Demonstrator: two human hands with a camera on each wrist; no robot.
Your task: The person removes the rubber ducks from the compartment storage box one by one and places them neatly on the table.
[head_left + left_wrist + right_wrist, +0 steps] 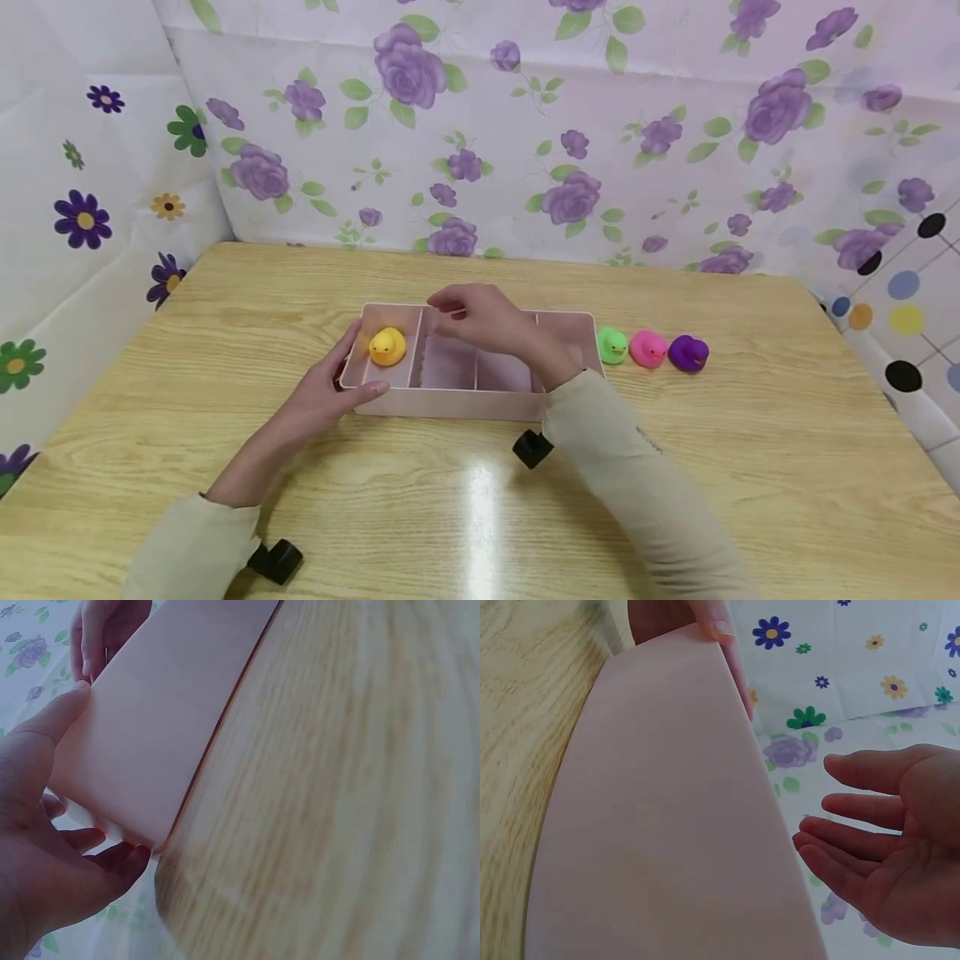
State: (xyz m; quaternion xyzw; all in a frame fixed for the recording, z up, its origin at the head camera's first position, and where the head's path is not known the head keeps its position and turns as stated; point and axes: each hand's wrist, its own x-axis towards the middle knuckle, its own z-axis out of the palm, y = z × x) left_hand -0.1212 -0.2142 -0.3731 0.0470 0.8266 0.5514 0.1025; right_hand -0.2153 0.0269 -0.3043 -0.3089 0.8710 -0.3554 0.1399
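Note:
A pale pink divided box (pixel 450 404) stands on the table, with a yellow rubber duck (pixel 387 347) in its far-left compartment. My left hand (pixel 324 398) grips the box's left end, thumb over the front rim and fingers along the left side. In the left wrist view the fingers (pixel 112 862) curl at the box's corner. Above the compartment just right of the duck hovers my right hand (pixel 483 318), fingers loosely bent. The right wrist view shows this hand (pixel 900 847) with nothing in it, apart from the box wall (pixel 660 802).
Just past the box's right end sit a green duck (pixel 612 346), a pink duck (pixel 648 349) and a purple duck (pixel 688 354) in a row. Flowered sheeting (pixel 510 150) hangs behind the wooden table (pixel 420 492).

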